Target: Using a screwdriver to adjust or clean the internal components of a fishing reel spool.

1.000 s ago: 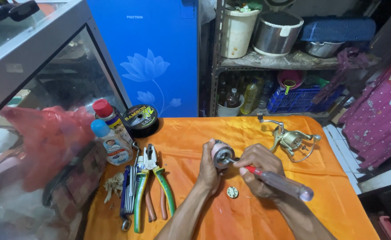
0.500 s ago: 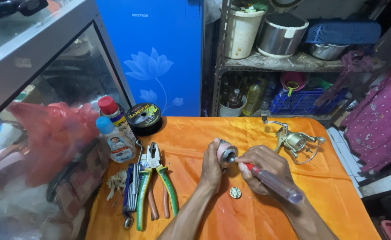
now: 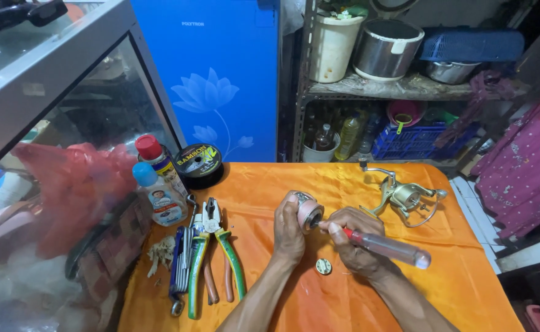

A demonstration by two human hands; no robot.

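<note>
The left hand (image 3: 289, 230) clasps a round spool (image 3: 310, 212) while the right hand (image 3: 355, 241), fist closed on a clear-handled screwdriver (image 3: 388, 247), works its face, so steady alignment matters next.

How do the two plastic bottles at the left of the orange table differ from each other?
The red-capped bottle stands farther back and looks taller; the blue-capped bottle stands nearer and looks squatter. Caps differ: one red, one light blue. Both stand upright, close together, carry labels, and sit beside the pliers, apart from both hands.
</note>
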